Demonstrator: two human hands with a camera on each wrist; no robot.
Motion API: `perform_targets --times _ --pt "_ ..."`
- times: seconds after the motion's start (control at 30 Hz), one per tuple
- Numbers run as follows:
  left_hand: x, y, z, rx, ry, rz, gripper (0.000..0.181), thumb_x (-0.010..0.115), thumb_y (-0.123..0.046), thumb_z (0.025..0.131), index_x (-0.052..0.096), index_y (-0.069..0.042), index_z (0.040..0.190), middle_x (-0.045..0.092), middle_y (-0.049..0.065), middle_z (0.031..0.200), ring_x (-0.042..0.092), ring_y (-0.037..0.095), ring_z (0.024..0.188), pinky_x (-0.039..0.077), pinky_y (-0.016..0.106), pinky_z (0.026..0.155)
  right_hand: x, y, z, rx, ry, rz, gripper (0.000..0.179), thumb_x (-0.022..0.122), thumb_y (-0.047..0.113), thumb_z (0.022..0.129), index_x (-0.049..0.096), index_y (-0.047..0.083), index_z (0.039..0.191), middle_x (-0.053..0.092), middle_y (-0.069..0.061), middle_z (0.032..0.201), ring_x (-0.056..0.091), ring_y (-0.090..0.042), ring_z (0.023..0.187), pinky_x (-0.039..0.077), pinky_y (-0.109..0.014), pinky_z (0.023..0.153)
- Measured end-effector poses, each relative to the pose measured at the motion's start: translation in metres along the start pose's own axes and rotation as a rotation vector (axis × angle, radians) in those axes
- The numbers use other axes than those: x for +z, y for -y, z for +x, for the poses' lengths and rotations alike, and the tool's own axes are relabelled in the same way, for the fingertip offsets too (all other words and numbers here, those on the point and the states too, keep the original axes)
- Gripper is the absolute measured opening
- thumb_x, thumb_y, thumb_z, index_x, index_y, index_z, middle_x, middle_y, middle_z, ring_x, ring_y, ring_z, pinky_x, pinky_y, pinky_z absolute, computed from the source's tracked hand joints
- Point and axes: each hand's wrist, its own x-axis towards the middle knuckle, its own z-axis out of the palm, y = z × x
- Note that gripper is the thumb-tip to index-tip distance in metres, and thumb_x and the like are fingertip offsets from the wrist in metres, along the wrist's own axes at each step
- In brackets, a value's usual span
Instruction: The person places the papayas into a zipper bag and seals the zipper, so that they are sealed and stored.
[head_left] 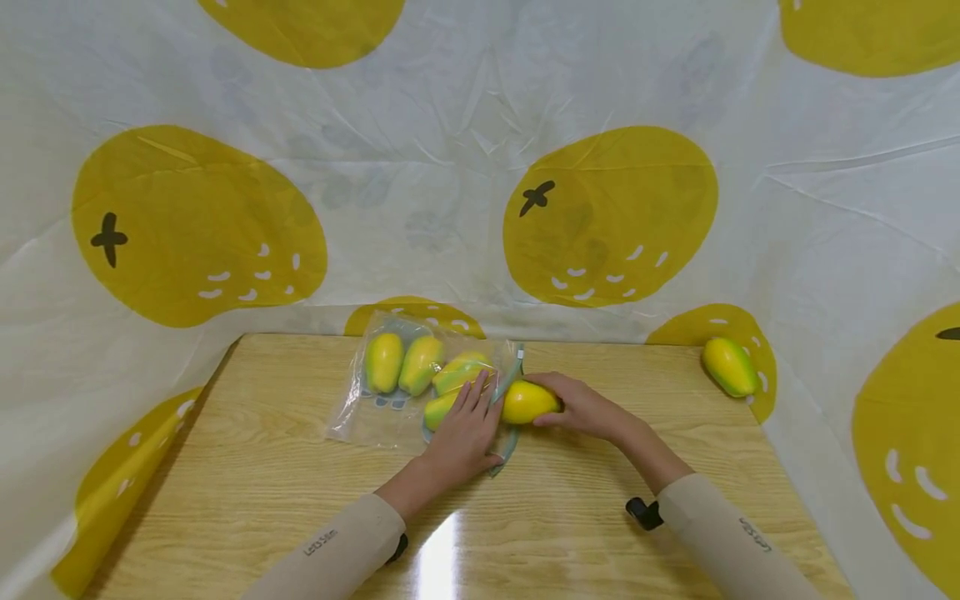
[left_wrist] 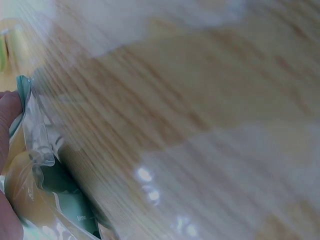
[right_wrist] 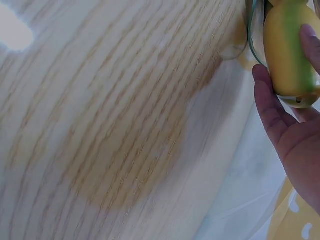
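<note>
A clear zip bag [head_left: 347, 421] lies on the table with several yellow-green mangoes inside, among them one mango [head_left: 384, 363] at its left end. My left hand [head_left: 467, 437] rests on the bag near its green-edged mouth, fingers stretched out over the fruit. At that mouth my right hand [head_left: 588, 407] grips another mango [head_left: 529, 402] between thumb and fingers. The right wrist view shows the held mango [right_wrist: 285, 47] beside the bag's rim. Only part of my left hand shows at the edge of the left wrist view, next to the bag [left_wrist: 37, 125].
One more mango [head_left: 730, 367] lies at the table's back right corner. The wooden table [head_left: 585, 525] is bordered by a white cloth [head_left: 420, 225] printed with large yellow fruit, hanging behind and at both sides.
</note>
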Motion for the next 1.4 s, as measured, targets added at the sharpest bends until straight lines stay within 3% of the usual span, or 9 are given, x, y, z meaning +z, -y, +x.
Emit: perform_targets --times 0.33,0.53,0.67,0.87,1.1,1.3,1.4 --pt "0.000 0.001 0.000 0.007 -0.021 0.013 0.117 0.079 -0.066 0.079 0.027 -0.001 0.161 0.009 0.022 0.172 0.008 0.039 0.161 0.019 0.050 0.129 -0.001 0.003 -0.003 -0.018 -0.023 0.012 0.063 0.069 0.002 0.095 0.041 -0.005 0.150 0.053 -0.022 0.147 0.057 -0.036 0.132 0.048 -0.054 0.109" --pt "0.000 0.000 -0.001 0.009 -0.028 0.012 0.121 0.080 -0.065 0.079 0.023 0.000 0.162 0.009 0.022 0.172 0.007 0.039 0.160 0.018 0.050 0.129 0.005 0.000 -0.002 -0.109 -0.054 -0.006 0.058 0.072 0.001 0.093 0.047 -0.004 0.145 0.054 -0.023 0.142 0.056 -0.035 0.126 0.054 -0.050 0.101" --pt "-0.001 0.001 -0.001 0.013 -0.034 0.011 0.118 0.080 -0.064 0.079 0.025 0.000 0.162 0.008 0.023 0.172 0.006 0.040 0.160 0.017 0.050 0.129 0.010 -0.002 0.001 -0.118 -0.045 -0.009 0.058 0.075 0.007 0.094 0.051 -0.001 0.146 0.058 -0.020 0.136 0.059 -0.029 0.118 0.058 -0.043 0.094" --pt "-0.001 -0.001 0.000 0.017 -0.029 -0.003 0.118 0.081 -0.063 0.080 0.025 0.001 0.162 0.008 0.024 0.172 0.007 0.041 0.160 0.018 0.051 0.129 0.017 -0.001 0.006 -0.051 0.023 0.007 0.062 0.075 0.017 0.095 0.049 0.000 0.149 0.061 -0.017 0.135 0.063 -0.022 0.104 0.059 -0.034 0.087" --pt "-0.001 -0.001 0.001 0.005 -0.011 0.011 0.118 0.080 -0.064 0.079 0.025 -0.001 0.162 0.008 0.023 0.172 0.008 0.039 0.160 0.018 0.050 0.129 0.019 0.003 0.005 0.041 0.051 0.131 0.053 0.057 -0.002 0.099 0.043 -0.003 0.150 0.054 -0.022 0.148 0.065 -0.032 0.118 0.059 -0.036 0.093" --pt "-0.003 -0.001 0.001 0.001 0.005 0.024 0.123 0.079 -0.065 0.080 0.017 0.000 0.164 0.007 0.022 0.172 0.007 0.039 0.160 0.021 0.050 0.128 0.020 0.004 0.007 -0.041 0.009 0.159 0.045 0.063 -0.003 0.099 0.052 -0.004 0.143 0.059 -0.024 0.139 0.069 -0.035 0.113 0.060 -0.036 0.091" --pt "-0.002 -0.002 0.000 0.003 0.003 0.022 0.124 0.079 -0.065 0.080 0.016 0.000 0.164 0.006 0.022 0.172 0.007 0.039 0.160 0.021 0.050 0.129 0.023 0.003 0.009 -0.090 -0.021 0.123 0.044 0.069 -0.002 0.096 0.057 -0.003 0.138 0.063 -0.023 0.130 0.069 -0.036 0.108 0.061 -0.038 0.090"
